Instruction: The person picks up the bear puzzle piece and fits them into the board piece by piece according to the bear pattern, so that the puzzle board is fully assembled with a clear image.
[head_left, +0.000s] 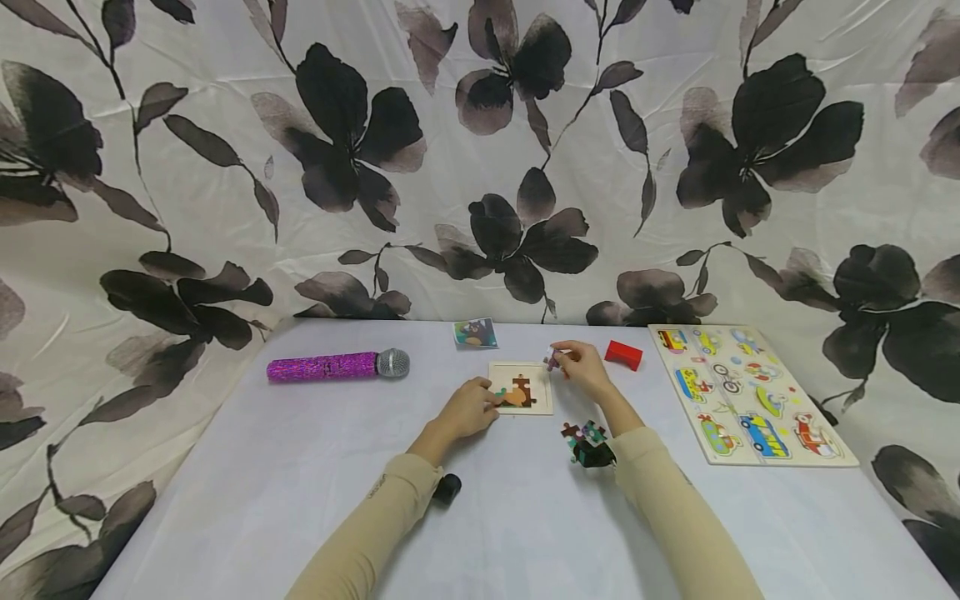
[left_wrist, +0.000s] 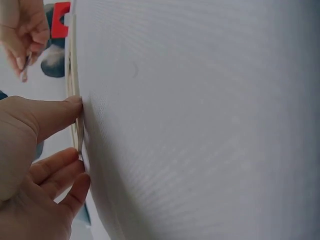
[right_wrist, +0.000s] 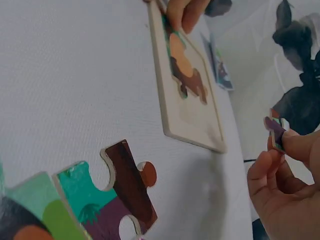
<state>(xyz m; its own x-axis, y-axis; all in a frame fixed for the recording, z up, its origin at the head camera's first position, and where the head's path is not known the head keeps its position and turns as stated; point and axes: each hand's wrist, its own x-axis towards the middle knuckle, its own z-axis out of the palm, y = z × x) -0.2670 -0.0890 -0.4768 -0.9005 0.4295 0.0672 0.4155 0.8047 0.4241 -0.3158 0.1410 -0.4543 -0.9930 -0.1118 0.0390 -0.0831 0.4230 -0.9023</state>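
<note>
A wooden puzzle tray [head_left: 542, 403] lies on the white table, with joined brown, orange and green pieces [right_wrist: 187, 70] partly filling it. My left hand [head_left: 467, 408] holds the tray at its left side, with thumb and fingertips at the edge in the left wrist view. Just past the tray's right side, my right hand [head_left: 585, 369] pinches a small purple puzzle piece [right_wrist: 276, 134] between thumb and fingers, raised above the table. Loose puzzle pieces [head_left: 592, 450] are gathered by the right forearm; a brown one [right_wrist: 131, 185] and a green one show closely in the right wrist view.
A purple glitter microphone [head_left: 330, 367] lies at the left. Behind the tray is a picture card [head_left: 476, 333]. A red block [head_left: 623, 355] and a large vehicle puzzle board [head_left: 750, 396] are at the right. A black object [head_left: 447, 489] sits beside the left sleeve.
</note>
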